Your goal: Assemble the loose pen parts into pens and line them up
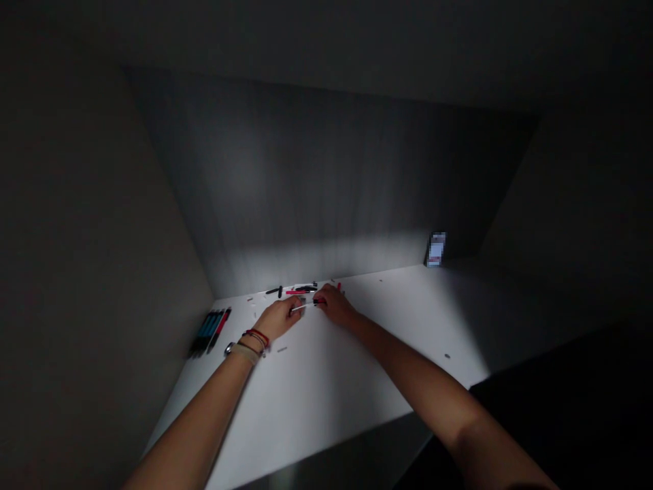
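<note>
Bare forearms (217, 412) stretch over a smooth white tabletop (306, 395). Pinched in the left hand (277, 318), a slim, straight white rod (304, 306) points toward three o'clock, where the right hand (335, 306) grips a small red-and-black piece (319, 301).

Desk (326, 401): white top, brightly lit across the middle, in shadow at the far right.
Left end: a row of pens (210, 331) side by side, blue and black, the rightmost red and black.
Back middle: loose black pieces (274, 291), a red tube (296, 292) lying among dark parts, and a short red piece (339, 287) to the right.
Back right: a phone-like device (436, 250), upright near the wall, its display blurred.
Centre left: a slim grey piece (282, 350), too small to identify.
Right front: a small dark piece (447, 356), well apart.
</note>
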The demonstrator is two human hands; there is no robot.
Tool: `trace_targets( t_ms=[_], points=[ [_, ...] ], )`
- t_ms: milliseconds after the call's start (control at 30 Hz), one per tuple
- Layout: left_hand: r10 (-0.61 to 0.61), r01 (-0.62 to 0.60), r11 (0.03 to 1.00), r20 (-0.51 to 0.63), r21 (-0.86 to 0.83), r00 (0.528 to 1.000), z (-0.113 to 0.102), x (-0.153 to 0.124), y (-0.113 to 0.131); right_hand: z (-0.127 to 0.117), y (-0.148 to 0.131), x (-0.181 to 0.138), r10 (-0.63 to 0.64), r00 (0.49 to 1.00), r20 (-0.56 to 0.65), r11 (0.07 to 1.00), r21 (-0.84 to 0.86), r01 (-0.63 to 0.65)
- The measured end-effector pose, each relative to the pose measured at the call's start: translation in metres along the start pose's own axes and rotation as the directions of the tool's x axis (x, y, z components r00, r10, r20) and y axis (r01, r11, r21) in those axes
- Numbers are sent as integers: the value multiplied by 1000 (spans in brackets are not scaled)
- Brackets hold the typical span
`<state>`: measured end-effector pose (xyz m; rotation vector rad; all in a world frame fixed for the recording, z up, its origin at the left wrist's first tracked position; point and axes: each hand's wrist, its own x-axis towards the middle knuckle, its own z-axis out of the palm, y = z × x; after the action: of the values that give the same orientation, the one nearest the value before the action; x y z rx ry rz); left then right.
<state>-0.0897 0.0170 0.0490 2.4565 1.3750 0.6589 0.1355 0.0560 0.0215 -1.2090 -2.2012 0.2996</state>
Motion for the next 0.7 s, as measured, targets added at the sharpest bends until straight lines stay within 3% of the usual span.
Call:
trace_targets(
  t_ms=[233,467,700],
  points=[
    [0,-8,992,-68,-129,998,3,1,-2,-4,-11,1,46,982,-182,994,105,-27],
    [-49,-31,913,-183,-407,982,5,6,4,6,-32,-5,85,994,-64,885,464,-45],
    [-101,-26,803,-178,-596,979,10,8,17,10,-40,-5,186,977,-108,806,586,-89]
  ],
)
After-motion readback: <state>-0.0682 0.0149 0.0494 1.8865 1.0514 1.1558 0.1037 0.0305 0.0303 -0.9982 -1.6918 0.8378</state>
